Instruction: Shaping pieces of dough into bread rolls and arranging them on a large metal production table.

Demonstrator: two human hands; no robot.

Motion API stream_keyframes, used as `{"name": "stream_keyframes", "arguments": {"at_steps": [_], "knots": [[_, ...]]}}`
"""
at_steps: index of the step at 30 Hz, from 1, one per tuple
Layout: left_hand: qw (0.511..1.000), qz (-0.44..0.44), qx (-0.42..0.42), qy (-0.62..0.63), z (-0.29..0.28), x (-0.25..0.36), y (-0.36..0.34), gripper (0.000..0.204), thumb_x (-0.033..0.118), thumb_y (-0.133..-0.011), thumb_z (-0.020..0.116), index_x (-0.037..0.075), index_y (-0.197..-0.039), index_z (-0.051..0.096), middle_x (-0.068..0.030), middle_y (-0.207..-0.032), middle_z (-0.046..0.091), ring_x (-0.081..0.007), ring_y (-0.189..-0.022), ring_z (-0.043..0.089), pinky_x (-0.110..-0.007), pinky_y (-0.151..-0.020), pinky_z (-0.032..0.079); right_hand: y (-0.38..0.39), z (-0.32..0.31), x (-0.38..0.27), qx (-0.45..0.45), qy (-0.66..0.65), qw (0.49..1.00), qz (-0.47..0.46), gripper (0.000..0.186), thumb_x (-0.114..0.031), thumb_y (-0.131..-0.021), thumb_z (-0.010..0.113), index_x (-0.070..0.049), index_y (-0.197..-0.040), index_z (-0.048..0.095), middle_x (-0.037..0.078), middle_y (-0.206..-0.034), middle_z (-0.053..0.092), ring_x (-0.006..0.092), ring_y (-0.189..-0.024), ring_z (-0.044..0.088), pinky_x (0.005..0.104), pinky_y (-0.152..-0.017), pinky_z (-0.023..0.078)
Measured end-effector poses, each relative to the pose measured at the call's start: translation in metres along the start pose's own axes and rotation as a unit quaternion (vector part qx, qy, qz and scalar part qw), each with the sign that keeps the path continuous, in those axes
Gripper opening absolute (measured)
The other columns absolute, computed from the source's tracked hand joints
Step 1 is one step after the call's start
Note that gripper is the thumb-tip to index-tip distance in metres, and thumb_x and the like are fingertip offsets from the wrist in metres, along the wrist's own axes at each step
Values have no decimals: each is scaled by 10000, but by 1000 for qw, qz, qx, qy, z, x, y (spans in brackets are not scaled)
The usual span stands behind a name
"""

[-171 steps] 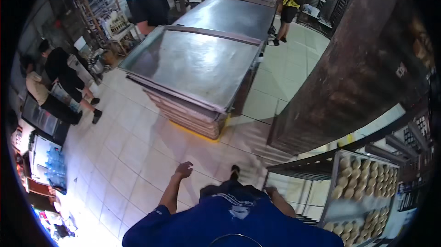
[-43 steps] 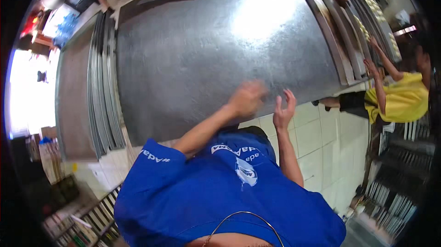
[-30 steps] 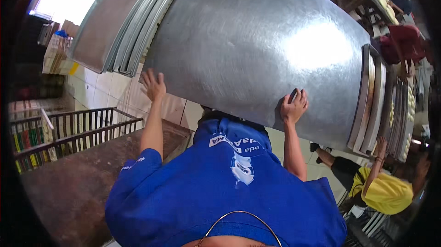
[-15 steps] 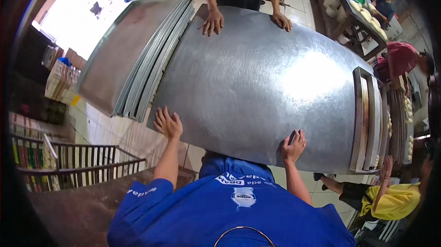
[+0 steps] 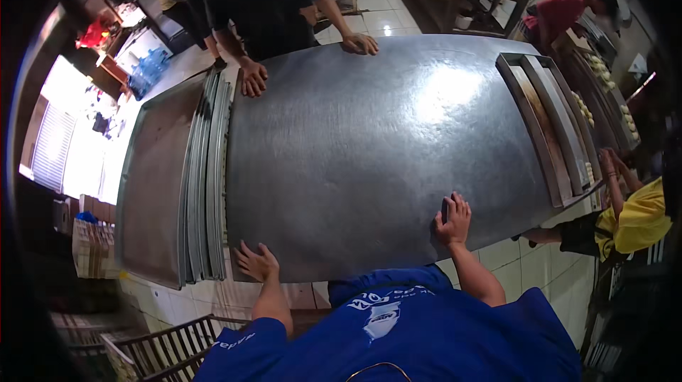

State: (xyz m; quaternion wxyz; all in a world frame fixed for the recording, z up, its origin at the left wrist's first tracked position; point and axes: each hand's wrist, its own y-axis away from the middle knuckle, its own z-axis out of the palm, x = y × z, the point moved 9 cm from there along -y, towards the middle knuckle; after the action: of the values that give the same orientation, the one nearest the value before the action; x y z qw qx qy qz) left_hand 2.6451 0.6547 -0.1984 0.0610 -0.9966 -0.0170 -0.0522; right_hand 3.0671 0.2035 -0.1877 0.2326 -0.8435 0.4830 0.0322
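Note:
In front of me lies a broad metal tabletop, shiny and grey, with a bright reflection at its right half. My left hand rests on its near left corner with the fingers spread. Farther right, my right hand lies on the metal near the front edge, fingers stretched out and a dark shadow beside the thumb. Neither hand holds anything. Across the table a co-worker in black leans on the far edge, with one hand at the far left corner and the other hand to its right.
Stacked metal trays stand against the table's left side. Narrow metal pans sit at its right end, with trays of pale dough pieces beyond. People in red and yellow shirts are at the right. A slatted crate stands lower left.
My view has turned, so the table and tray stack appear rotated and the co-worker stands farther left in the picture. Both my hands remain flat on the table.

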Motion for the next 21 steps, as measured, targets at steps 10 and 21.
{"name": "stream_keyframes", "arguments": {"at_steps": [10, 21], "knots": [[1000, 5, 19, -2, 1, -5, -2, 586, 402, -943, 528, 199, -1482, 421, -121, -1582, 346, -347, -1373, 399, -494, -1137, 277, -4, -2, -6, -3, 11, 1000, -3, 510, -307, -802, 609, -122, -1274, 546, 112, -1471, 475, 316, -1365, 437, 468, -1167, 282], [1000, -4, 11, 15, 3, -12, -1, 592, 370, -935, 566, 188, -1479, 418, -116, -1593, 321, -348, -1383, 386, -491, -1151, 261, -1, 0, -6, -11, -5, 1000, 3, 506, -287, -800, 599, -103, -1266, 532, 139, -1464, 464, 337, -1371, 419, 469, -1161, 275]]}}
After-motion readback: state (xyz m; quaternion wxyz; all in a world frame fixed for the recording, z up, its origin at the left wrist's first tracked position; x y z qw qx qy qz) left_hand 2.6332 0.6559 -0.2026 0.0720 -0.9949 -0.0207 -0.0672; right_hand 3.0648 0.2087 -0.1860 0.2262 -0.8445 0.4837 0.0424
